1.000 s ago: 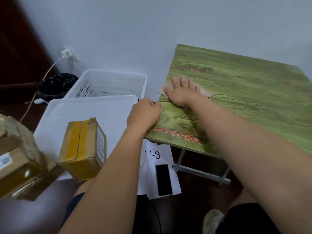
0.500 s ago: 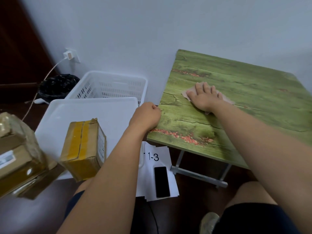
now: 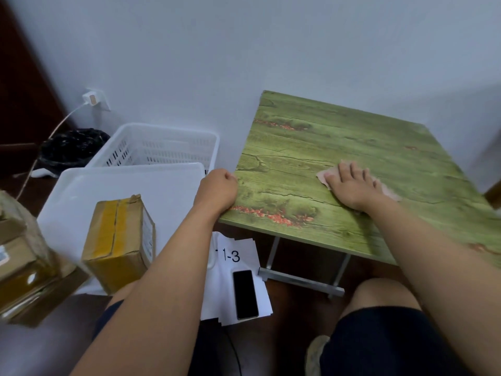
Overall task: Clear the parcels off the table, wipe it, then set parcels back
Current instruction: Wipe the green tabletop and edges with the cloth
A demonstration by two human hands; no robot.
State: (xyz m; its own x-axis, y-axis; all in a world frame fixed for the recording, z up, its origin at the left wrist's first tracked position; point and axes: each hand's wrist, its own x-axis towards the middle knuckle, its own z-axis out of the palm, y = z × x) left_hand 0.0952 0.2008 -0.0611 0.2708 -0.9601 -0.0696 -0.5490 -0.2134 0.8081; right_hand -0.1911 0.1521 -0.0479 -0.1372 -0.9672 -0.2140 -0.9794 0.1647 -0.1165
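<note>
**Wiping the cleared table, parcels waiting to our left**

Far left, we see stacked taped parcels (image 3: 19,256) at the edge of view, blurred; a label shows on one but we cannot read it. Next comes a box (image 3: 119,242) bound in yellow tape, standing on a white tray (image 3: 81,191). It carries a side label, too small to read. We judge these were set here, within arm's reach, so that the tabletop could be wiped and the parcels brought back easily. Behind the tray stands a white basket (image 3: 162,147), and further back a charger (image 3: 93,100) in a wall socket, its cable running down past a black bag (image 3: 73,147).

Our left hand (image 3: 218,189) is curled at the table's left edge. It seems to hold that edge, probably to steady the light folding table against the push of wiping, though we cannot see the fingertips.

On the floor below lie white sheets (image 3: 235,267), the top one printed "1-3", with a dark phone (image 3: 245,294) resting on them, screen blank.

The table (image 3: 339,142), green wood-grain print with reddish patches, bears no parcels. Our right hand (image 3: 352,188) lies flat on it, fingers straight and slightly spread, pressing a pale pinkish cloth (image 3: 324,177) against the surface. A flat palm spreads the pressure over the cloth. We judge the wipe is midway, with the right side and far corners yet to cover.
</note>
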